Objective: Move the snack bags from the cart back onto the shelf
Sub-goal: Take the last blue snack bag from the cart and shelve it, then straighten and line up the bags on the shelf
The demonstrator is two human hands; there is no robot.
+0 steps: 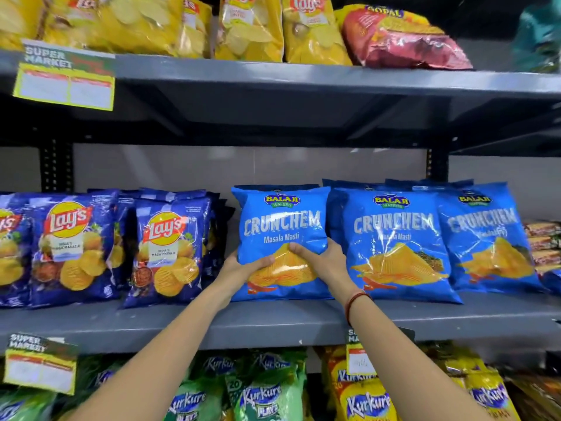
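A bright blue Crunchem snack bag (pixel 282 220) stands upright on the grey middle shelf (pixel 273 323). My left hand (pixel 239 268) grips its lower left edge. My right hand (pixel 321 259) holds its lower right side, thumb across the front, with a red thread band at the wrist. Two more Crunchem bags (pixel 394 244) stand in a row just to its right, the nearer one touching it. The cart is out of view.
Dark blue Lay's bags (pixel 170 247) fill the middle shelf to the left, with a narrow gap beside the held bag. Yellow Lay's bags (pixel 249 25) sit on the top shelf. Green and yellow Kurkure bags (pixel 264 396) fill the shelf below. Price tags (pixel 41 363) hang from shelf edges.
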